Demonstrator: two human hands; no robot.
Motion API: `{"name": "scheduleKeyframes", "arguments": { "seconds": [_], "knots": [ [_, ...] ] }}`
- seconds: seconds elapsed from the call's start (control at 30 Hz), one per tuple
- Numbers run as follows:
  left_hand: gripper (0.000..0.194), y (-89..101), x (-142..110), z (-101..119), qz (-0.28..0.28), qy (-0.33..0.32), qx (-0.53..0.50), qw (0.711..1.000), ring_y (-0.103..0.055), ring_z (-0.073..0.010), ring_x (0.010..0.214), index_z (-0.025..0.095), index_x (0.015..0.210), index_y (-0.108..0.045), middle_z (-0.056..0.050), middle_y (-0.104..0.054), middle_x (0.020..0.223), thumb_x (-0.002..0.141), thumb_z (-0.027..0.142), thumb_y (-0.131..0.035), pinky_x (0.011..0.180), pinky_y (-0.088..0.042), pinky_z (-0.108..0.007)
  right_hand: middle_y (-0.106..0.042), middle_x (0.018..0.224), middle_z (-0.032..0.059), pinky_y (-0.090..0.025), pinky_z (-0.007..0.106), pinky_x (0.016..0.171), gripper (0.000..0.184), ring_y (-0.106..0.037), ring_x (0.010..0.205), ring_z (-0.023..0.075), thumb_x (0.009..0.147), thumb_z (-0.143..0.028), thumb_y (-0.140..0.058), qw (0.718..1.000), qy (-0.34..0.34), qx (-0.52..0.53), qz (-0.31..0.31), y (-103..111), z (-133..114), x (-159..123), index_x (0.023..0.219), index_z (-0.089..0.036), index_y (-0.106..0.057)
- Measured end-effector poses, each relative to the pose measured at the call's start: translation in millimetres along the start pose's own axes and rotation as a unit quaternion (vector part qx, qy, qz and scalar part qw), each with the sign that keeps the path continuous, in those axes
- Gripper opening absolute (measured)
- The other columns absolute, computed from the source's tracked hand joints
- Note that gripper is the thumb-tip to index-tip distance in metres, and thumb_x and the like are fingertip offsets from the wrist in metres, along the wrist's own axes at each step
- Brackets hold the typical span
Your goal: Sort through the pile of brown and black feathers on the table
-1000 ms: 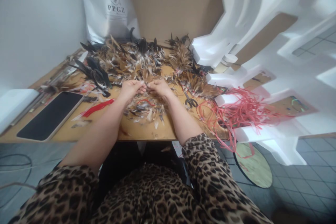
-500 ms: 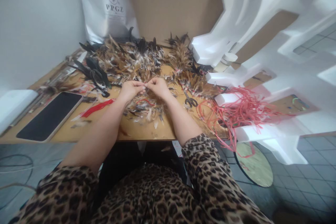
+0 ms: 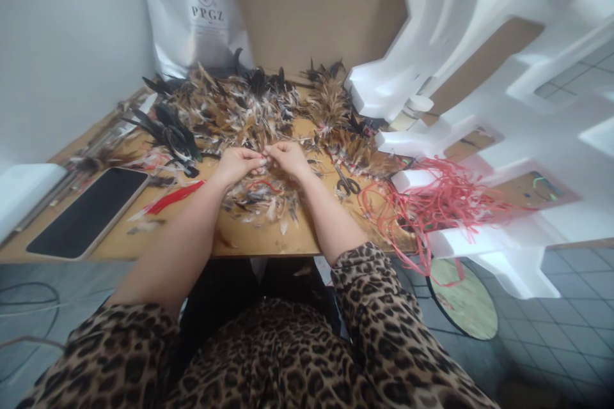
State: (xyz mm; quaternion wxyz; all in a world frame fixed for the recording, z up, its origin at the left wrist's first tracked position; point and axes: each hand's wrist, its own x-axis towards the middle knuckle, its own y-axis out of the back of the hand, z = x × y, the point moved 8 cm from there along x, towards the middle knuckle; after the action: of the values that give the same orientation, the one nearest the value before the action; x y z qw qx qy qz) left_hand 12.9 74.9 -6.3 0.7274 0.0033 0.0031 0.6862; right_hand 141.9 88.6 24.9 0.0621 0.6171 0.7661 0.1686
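Above the middle of the wooden table, my left hand and my right hand meet with fingertips close together. Both are closed in a pinch, and what they hold is too small to make out. Right behind the fingers spreads a heap of brown and white feathers. Loose feathers lie on the table beneath my hands, with a thin red strip among them. A bundle of red strips rests beside my left forearm. Dark scissors lie to the right of my right wrist.
Dark glossy feathers and a phone are on the left. Tangled pink-red strips hang over white foam pieces at right. A white-lidded jar stands behind. A silver bag is at the back.
My fingertips have shifted slightly while both hands stay pinched in nearly the same place. The view has moved a little; the things on the table look the same.
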Motion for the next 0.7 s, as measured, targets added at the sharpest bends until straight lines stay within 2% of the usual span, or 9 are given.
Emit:
{"name": "scheduleKeyframes", "arguments": {
  "seconds": [0.13,0.43,0.7],
  "knots": [
    [0.026,-0.4,-2,4,-0.01,-0.012,-0.003,1.0,-0.057,-0.0101,0.049,0.011,0.069,-0.069,-0.005,-0.065,0.056,0.052,0.029,-0.079,0.052,-0.044,-0.022,-0.057,0.051,-0.0027,-0.029,0.016,0.042,0.02,-0.039,0.039,0.0025,0.076,-0.025,-0.056,0.997,-0.039,0.053,-0.032,-1,10,2,0.065,-0.01,-0.063],
    [0.028,-1.2,-5,11,-0.034,-0.021,0.002,0.999,-0.059,-0.0112,0.053,0.011,0.069,-0.07,-0.008,-0.068,0.064,0.053,0.031,-0.079,0.055,-0.047,-0.024,-0.063,0.056,-0.0017,-0.028,0.014,0.038,0.014,-0.042,0.04,0.002,0.07,-0.022,-0.062,0.989,-0.077,0.091,-0.093,-3,0,-8,0.075,-0.01,-0.068],
    [0.027,-2.5,-5,12,-0.05,-0.02,0.007,0.999,-0.061,-0.0117,0.053,0.01,0.071,-0.07,-0.008,-0.068,0.062,0.055,0.03,-0.078,0.055,-0.048,-0.023,-0.062,0.054,-0.0018,-0.032,0.014,0.041,0.014,-0.043,0.041,0.0021,0.069,-0.022,-0.061,0.995,-0.044,0.069,-0.064,-3,4,-3,0.071,-0.009,-0.066]
  ]
}}
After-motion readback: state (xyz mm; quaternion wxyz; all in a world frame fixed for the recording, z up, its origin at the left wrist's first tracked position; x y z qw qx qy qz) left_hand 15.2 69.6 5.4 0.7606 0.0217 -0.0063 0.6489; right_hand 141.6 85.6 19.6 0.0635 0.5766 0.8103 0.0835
